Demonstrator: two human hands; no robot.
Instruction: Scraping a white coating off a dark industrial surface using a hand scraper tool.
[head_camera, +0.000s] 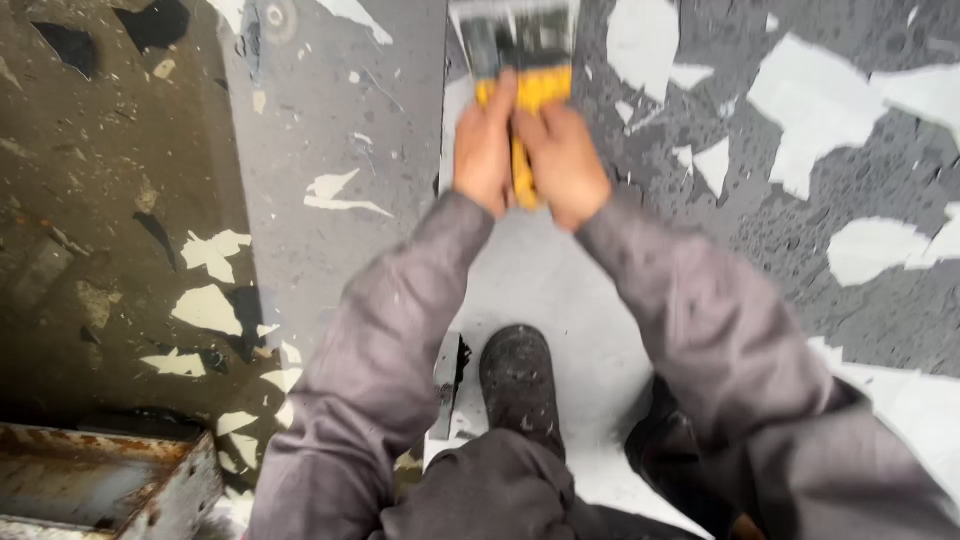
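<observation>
**2 hands drive a floor scraper across peeling paint**

While the person looks straight down, both hands wrap the yellow handle of a scraper (520, 70). Its dark blade end sits at the top edge of the view, on the grey floor (880, 180). The left hand (485, 145) and right hand (565, 160) are closed around the handle, side by side and touching. Grey sleeves lead back to the body, and 1 black boot (518, 385) stands below. Pale patches show where paint has lifted (motion blur hides the blade edge). Scraping well here likely means a low blade angle and steady, even pressure from both hands.
</observation>
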